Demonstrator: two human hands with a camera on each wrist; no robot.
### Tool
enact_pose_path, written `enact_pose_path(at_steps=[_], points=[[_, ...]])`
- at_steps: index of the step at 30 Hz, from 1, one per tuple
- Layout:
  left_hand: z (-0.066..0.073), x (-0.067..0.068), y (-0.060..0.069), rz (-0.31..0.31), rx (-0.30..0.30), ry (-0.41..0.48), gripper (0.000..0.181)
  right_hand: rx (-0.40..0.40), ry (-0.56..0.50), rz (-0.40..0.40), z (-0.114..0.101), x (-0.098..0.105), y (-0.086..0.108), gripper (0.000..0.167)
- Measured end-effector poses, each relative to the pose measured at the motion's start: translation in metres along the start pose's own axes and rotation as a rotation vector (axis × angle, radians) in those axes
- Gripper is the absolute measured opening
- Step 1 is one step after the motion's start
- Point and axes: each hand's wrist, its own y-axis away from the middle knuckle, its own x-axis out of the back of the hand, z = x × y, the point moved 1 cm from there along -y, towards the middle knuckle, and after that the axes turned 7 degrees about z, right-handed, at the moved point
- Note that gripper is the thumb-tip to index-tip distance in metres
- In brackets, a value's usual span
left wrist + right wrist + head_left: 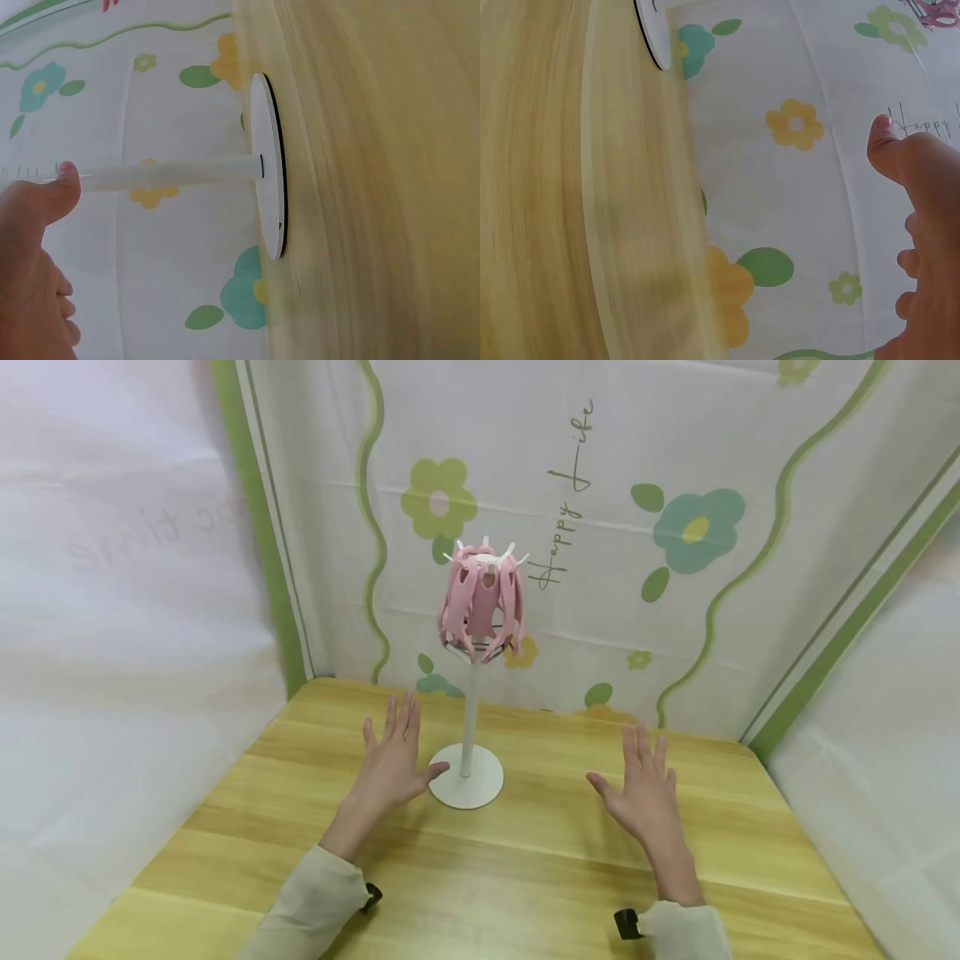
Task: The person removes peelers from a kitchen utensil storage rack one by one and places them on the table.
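Observation:
A white stand with a round base (pixel 480 789) and an upright pole (pixel 471 710) is on the wooden table. Several pink pieces with slots and curved prongs (pixel 483 602) hang from white hooks around its top; their kind cannot be made out. Left of the pole is my left hand (pixel 386 768), fingers stretched and thumb out over the base's edge. In the left wrist view the thumb overlaps the pole (pixel 172 172), with no grip on it. My right hand (pixel 648 797) is held apart from the stand, fingers extended and holding nothing.
Behind the table hangs a white cloth (pixel 555 635) with printed flowers, green wavy lines and lettering. White cloth walls (pixel 150 652) with green edging enclose both sides. The wooden tabletop (pixel 525 877) extends beneath both arms, which have dark bands near the cuffs.

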Motion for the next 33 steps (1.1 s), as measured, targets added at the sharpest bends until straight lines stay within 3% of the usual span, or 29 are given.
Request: enact_pose_path(at_steps=[6, 10, 13, 18, 28, 33], points=[[0.004, 0.003, -0.001, -0.004, -0.005, 0.048, 0.108, 0.011, -0.039, 0.006, -0.005, -0.002, 0.0, 0.1], [0.009, 0.006, -0.009, 0.008, -0.047, 0.111, 0.099, 0.056, -0.086, 0.038, -0.014, -0.002, -0.006, 0.098], [0.015, 0.011, -0.021, 0.011, -0.092, 0.209, 0.095, 0.108, -0.099, 0.092, -0.022, 0.002, -0.013, 0.096], [0.026, 0.013, -0.039, -0.035, -0.142, 0.409, 0.089, 0.163, -0.144, 0.156, -0.038, 0.009, -0.021, 0.094], [0.045, 0.009, -0.08, 0.043, -0.184, 0.64, 0.066, 0.305, -0.252, 0.302, -0.074, 0.024, -0.036, 0.086], [0.053, 0.011, -0.091, 0.105, -0.235, 0.632, 0.05, 0.369, -0.25, 0.333, -0.096, 0.04, -0.051, 0.084]])
